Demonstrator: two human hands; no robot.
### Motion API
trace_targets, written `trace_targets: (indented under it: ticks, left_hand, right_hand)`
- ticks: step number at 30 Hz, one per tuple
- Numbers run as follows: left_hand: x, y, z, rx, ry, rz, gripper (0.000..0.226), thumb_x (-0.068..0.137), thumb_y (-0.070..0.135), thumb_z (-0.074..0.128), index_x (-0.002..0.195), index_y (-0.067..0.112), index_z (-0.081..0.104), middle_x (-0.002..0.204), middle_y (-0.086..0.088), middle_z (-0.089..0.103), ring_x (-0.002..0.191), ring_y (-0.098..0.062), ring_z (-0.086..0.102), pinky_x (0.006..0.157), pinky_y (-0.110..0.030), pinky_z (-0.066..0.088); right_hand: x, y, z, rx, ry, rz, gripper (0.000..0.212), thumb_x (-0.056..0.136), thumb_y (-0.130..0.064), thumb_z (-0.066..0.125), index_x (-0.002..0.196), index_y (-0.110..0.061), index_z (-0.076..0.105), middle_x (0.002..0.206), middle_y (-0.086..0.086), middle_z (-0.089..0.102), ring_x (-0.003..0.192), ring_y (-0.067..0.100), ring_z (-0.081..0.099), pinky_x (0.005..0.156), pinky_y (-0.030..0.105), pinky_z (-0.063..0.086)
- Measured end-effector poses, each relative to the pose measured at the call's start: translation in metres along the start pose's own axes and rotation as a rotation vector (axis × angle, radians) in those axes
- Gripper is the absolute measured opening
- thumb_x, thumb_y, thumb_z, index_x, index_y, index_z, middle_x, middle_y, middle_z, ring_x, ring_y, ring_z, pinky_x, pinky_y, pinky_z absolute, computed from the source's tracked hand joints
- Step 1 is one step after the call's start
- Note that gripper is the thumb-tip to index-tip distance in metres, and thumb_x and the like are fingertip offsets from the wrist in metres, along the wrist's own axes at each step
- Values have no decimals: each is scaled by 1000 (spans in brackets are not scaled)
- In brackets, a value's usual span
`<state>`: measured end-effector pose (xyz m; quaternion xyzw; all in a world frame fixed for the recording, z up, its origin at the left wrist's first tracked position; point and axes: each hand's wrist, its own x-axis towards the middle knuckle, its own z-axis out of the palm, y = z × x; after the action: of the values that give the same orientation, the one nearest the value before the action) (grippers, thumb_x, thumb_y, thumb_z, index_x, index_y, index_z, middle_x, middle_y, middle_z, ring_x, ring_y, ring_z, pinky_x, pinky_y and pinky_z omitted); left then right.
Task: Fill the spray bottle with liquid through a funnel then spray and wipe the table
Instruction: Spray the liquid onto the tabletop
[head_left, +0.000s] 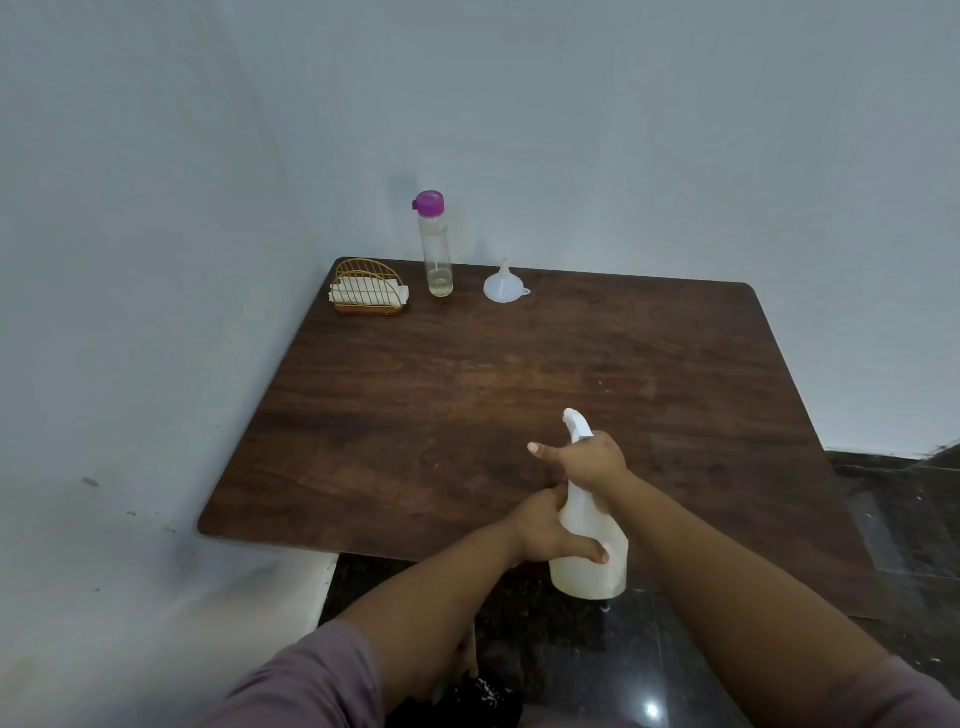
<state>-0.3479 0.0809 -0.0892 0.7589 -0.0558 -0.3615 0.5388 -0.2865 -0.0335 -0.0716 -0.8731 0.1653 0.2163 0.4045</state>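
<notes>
fingers of the right hand (592, 460) wrap the sprayer head; the left hand (550, 535) grips the spray bottle (589, 566) below, over the table (415, 415) edge. hold the body firm while twisting; funnel (505, 286) waits far beyond.

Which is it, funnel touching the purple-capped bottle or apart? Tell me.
Apart. The head view shows bare table between the funnel and the purple-capped bottle.

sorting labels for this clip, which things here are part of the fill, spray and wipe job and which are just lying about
Part of the job:
spray bottle, held by left hand and right hand
funnel
purple-capped bottle with liquid
table
white napkins, likely for wiping

Lying about:
gold wire holder around the napkins
</notes>
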Motion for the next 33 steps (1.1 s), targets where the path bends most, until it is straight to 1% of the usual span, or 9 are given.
trace_targets:
  ticks: [3,8,11,15,17,21,26,29,33]
  left_hand:
    - [1,-1,0,-20,13,-12,84,54,48,85,130,27,57,127,7,63,120,-17,58,101,-43,51]
    - [1,3,1,-62,35,-34,66,70,30,85,129,26,56,128,4,62,121,-18,56,103,-45,49]
    - [1,5,9,-51,62,-22,71,62,38,88,126,28,60,125,8,65,118,-14,59,100,-44,51]
    - [4,0,16,-63,98,2,80,50,51,86,123,32,61,122,11,66,115,-11,61,98,-43,53]
    - [4,0,16,-75,80,6,81,51,49,85,125,31,59,123,11,65,117,-11,60,99,-43,52]
    - [4,3,11,-66,57,11,79,53,48,84,125,30,59,123,10,66,116,-12,60,100,-42,52]
    - [5,5,15,-21,75,20,80,49,52,85,123,30,61,122,10,67,115,-11,61,99,-43,53]
    - [6,2,16,-29,53,17,80,50,49,85,124,28,61,122,9,67,115,-12,61,100,-43,52]
    - [6,2,14,-64,38,-2,79,50,48,85,123,29,62,121,10,68,114,-12,62,99,-43,52]
  right_hand:
    - [1,-1,1,70,-34,66,59,68,-63,74,91,-10,59,92,4,63,83,17,61,66,29,46]
    - [0,-7,1,91,-6,32,83,71,-74,62,124,-11,55,116,6,59,104,22,57,80,33,44]
    - [-2,-8,1,37,112,53,78,77,-63,67,129,-7,51,118,9,60,105,24,60,82,31,47]
    - [7,-3,1,-195,-36,-9,89,73,-78,53,142,-23,43,130,5,60,116,22,58,91,29,43]
    - [6,-3,-2,-212,-77,-7,90,70,-81,53,141,-25,46,130,5,59,118,23,56,89,31,43]
    - [2,-2,-8,-69,-78,25,81,69,-72,65,118,-8,61,114,5,63,109,23,59,83,31,45]
    - [-1,-1,-10,-289,-29,-75,81,74,-75,55,142,-34,42,135,1,54,120,20,53,90,25,41]
    - [-6,-1,-15,-143,-93,-52,78,80,-54,69,147,-36,33,136,5,52,120,25,53,92,30,45]
    - [-4,1,-17,-31,-193,-68,90,70,-66,70,146,-31,37,120,3,60,113,23,58,98,38,48]
